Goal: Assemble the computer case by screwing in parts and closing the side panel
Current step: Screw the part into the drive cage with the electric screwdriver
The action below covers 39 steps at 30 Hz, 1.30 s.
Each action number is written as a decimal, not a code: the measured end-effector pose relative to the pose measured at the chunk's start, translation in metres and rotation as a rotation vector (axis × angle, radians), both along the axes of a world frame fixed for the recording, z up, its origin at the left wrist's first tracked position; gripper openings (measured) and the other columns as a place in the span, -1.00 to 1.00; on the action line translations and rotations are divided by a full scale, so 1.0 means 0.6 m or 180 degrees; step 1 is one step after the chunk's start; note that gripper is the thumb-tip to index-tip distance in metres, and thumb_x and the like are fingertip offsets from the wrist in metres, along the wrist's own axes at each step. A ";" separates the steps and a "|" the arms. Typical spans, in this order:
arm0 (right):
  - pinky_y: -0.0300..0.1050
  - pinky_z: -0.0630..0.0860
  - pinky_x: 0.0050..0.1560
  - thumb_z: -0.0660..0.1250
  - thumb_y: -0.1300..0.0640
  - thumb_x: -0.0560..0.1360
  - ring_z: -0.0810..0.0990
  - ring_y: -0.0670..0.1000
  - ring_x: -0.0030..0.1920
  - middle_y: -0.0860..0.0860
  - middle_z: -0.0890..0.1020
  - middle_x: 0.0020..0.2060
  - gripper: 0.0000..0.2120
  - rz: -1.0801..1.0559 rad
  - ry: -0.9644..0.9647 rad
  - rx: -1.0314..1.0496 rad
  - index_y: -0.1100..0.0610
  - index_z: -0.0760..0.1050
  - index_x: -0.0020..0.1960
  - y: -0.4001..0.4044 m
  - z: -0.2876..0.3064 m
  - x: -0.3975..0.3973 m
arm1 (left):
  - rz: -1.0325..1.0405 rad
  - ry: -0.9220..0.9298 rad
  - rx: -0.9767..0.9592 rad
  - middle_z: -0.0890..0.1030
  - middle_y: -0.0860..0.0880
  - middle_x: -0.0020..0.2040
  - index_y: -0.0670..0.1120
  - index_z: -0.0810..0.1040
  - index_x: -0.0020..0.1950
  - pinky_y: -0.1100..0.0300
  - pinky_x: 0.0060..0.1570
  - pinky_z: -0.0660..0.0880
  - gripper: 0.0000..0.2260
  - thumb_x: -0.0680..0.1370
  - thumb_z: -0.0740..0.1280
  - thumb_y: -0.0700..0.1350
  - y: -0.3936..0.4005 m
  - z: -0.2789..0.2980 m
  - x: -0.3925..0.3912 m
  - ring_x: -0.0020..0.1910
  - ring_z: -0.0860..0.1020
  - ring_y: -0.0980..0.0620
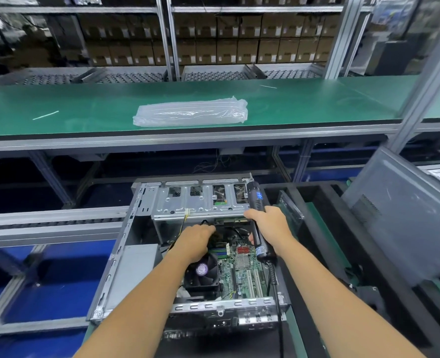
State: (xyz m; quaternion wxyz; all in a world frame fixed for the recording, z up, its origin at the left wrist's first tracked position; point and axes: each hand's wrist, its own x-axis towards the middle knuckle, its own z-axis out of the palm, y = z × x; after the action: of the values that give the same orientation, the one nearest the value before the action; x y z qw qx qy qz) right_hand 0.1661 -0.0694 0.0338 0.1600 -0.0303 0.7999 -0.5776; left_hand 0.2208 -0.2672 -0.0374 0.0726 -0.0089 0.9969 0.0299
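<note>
The computer case (188, 254) lies open on its side at the six o'clock part of the view, on a dark tray of the line. Inside it, the green motherboard (242, 270) sits toward four o'clock of the case, the black cooling fan (202, 273) just left of it, and the silver drive cage (201, 202) spans the twelve o'clock end.

The left hand (197, 241) reaches down into the middle of the case, over black cables between the fan and the cage. Its fingers curl downward out of sight, so whether they pinch a cable or only press cannot be told. The right hand (268, 226) grips the electric screwdriver (259, 223), fingers wrapped round the barrel. The tool slants, its cord (277, 293) trailing toward six o'clock across the case rim.

The grey side panel (405, 223) leans tilted at three o'clock, apart from the case, so closing is not yet done. On the green bench (84, 109) at twelve o'clock lies a clear plastic bag (190, 113); cardboard boxes (239, 45) fill the shelves behind.

The likely risks: the screwdriver may knock the board or the cage edge while the hand is busy beside it, a loose cable may get trapped under the cage, and the cord may snag on the rim and pull the tool off line.
</note>
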 end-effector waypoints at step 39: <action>-0.04 0.35 -0.28 0.45 0.06 0.42 0.44 0.07 -0.39 0.00 0.38 -0.39 -0.66 0.0622 0.0105 0.0342 0.12 0.28 -0.27 -0.030 -0.003 -0.051 | 0.1335 -0.0800 0.0523 0.58 -0.15 0.13 -0.17 0.48 0.15 0.12 -0.07 0.39 -0.78 0.58 0.15 -0.13 0.005 -0.030 -0.084 0.08 0.54 -0.15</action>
State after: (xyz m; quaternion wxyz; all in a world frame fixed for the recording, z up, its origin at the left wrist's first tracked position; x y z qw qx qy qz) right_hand 0.1357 -0.0875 0.0318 0.2038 -0.1091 0.8255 -0.5149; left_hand 0.1703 -0.2644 -0.0551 0.1886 -0.2131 0.9506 0.1239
